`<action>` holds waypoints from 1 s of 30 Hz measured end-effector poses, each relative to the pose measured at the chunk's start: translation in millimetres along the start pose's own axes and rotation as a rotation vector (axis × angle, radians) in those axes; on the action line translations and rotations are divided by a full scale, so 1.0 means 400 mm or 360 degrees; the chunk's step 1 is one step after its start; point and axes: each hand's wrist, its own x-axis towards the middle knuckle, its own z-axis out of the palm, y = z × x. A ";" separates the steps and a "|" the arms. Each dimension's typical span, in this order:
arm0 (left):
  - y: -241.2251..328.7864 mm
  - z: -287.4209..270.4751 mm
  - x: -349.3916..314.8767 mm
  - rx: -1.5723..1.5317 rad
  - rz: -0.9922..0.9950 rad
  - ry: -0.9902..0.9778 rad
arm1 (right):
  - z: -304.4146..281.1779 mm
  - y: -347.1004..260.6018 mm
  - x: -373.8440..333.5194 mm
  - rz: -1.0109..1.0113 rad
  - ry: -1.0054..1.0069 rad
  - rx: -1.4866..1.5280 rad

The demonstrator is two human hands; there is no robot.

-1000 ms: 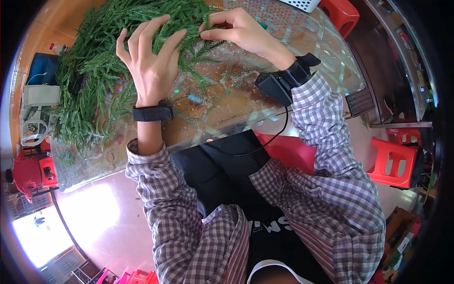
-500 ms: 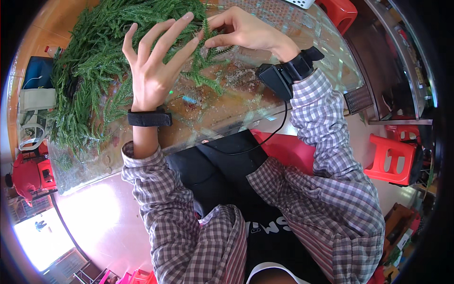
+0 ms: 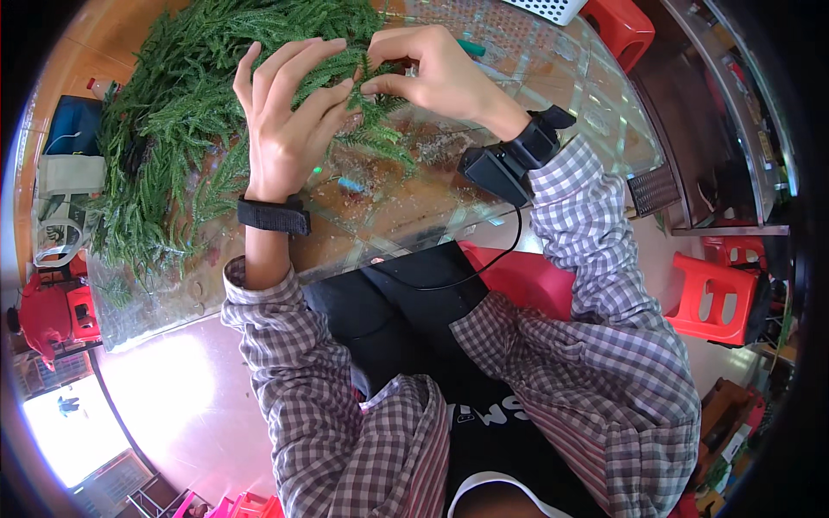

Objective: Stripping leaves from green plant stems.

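Above the table, both hands meet at one green needle-leaved sprig point(image 3: 373, 129), which looks like a piece of artificial fir. My left hand point(image 3: 281, 142) has its index finger and thumb closed at the sprig's stem, while its other fingers stretch over the greenery. From the other side, my right hand point(image 3: 436, 82) pinches the upper part of the sprig between thumb and bent fingers. The exact contact of the fingertips is partly hidden by needles. A big heap of similar green branches point(image 3: 173, 129) lies left of and beyond my hands.
The glass-topped table point(image 3: 406, 207) carries scattered bits. A white perforated basket point(image 3: 553, 7) and a red stool point(image 3: 620, 30) stand at the far right. A black device point(image 3: 492, 173) on my right wrist trails a cable. Another red stool point(image 3: 715, 298) stands at right.
My right hand has come slightly nearer and bends more at the fingers. My left index finger has lowered and drawn in to the sprig's stem. A green object now shows behind my right hand.
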 end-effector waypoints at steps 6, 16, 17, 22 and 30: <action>-0.004 -0.006 -0.003 -0.0074 -0.0089 -0.0052 | -0.013 -0.007 0.007 -0.0095 -0.0033 0.0041; -0.003 -0.002 -0.003 0.0062 0.0005 0.0018 | -0.029 0.002 0.006 0.0283 -0.0228 0.0125; -0.002 -0.003 -0.004 0.0086 0.0020 0.0025 | -0.031 -0.001 0.006 0.0358 -0.0259 0.0112; 0.005 -0.007 -0.010 0.0147 0.0090 0.0074 | -0.053 -0.019 0.005 0.0444 -0.0365 0.0197; 0.024 -0.011 -0.007 0.0364 0.0274 0.0069 | -0.055 -0.031 0.004 0.0436 -0.0409 0.0340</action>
